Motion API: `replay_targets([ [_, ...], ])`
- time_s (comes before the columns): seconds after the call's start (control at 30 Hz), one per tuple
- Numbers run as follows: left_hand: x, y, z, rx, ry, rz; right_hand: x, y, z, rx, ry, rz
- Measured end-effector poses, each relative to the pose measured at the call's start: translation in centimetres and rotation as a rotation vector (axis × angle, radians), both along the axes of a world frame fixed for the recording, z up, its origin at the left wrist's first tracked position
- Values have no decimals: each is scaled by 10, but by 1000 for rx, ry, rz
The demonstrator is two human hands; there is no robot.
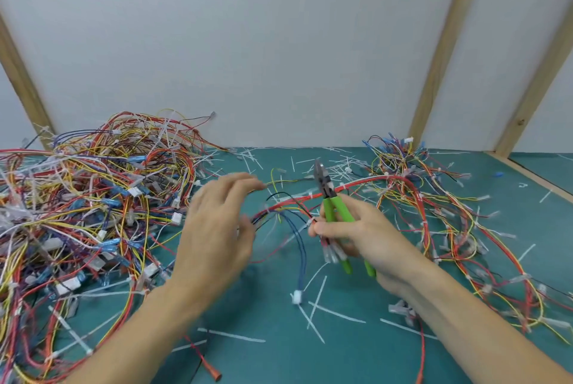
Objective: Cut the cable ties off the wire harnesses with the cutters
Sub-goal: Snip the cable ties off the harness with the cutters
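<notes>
My right hand (366,234) grips green-handled cutters (333,206), whose grey jaws point up and away. The same hand's thumb and fingers also pinch a wire harness (294,202) of red, yellow, black and blue wires at a white cable tie (310,222). The harness arcs from that hand toward the right pile. Blue wires hang from it down to a white connector (297,296). My left hand (217,228) hovers blurred just left of the harness, fingers spread and holding nothing.
A big heap of tangled harnesses (93,213) fills the left of the green mat (279,352). A smaller pile (434,197) lies at the right. Several cut white ties litter the mat. A white wall with wooden posts stands behind.
</notes>
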State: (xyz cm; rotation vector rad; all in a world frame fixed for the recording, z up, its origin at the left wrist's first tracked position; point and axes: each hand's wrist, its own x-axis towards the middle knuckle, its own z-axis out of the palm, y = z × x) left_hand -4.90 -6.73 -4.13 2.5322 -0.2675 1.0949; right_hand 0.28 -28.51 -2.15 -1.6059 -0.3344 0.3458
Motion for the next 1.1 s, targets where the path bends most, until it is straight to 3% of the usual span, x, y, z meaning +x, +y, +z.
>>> replay_targets([
  [0.1,-6,-19,5,83,-2,-271,-5,2,0,-24,83,115],
  [0.3,1,-28,-5,119,-55,-243,-5,-1,3,219,258,305],
  [0.43,1,-26,-8,-64,-77,-325,-1,-4,1,371,422,339],
  [0.5,2,-23,-8,-216,-35,-393,1,-4,1,332,408,301],
  [0.63,3,-20,-7,-297,14,-351,5,-7,2,113,151,20],
  [0.77,3,-20,-6,-368,75,-277,11,-19,7,-61,-419,-236],
  [0.9,6,-15,-8,-559,229,-274,12,-34,12,-359,-787,-196],
  [1.1,10,-14,-12,-701,345,-340,14,-45,19,-758,-979,-70],
])
